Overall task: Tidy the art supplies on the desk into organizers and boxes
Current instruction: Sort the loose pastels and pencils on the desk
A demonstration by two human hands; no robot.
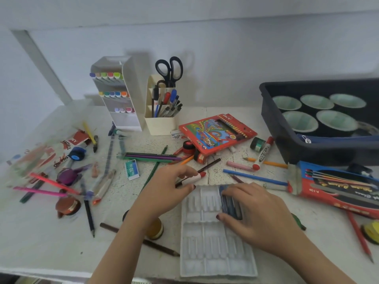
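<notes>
On the near desk lies a white moulded tray (217, 253). The right hand (260, 210) curls fingers and thumb round blue pastels (230, 204) in its far right slots. Just left, the left hand (166, 187) pinches a red-tipped crayon (196, 177). Beyond stands a cream pen organizer (162, 124).

The left hand (170, 187), fingers curled, pinches a red oil pastel (198, 177) just beyond the pastel tray's (205, 253) far-left corner. The right hand (260, 208), palm down over the far-right corner, grips blue oil pastels (229, 203) between thumb and fingers.
</notes>
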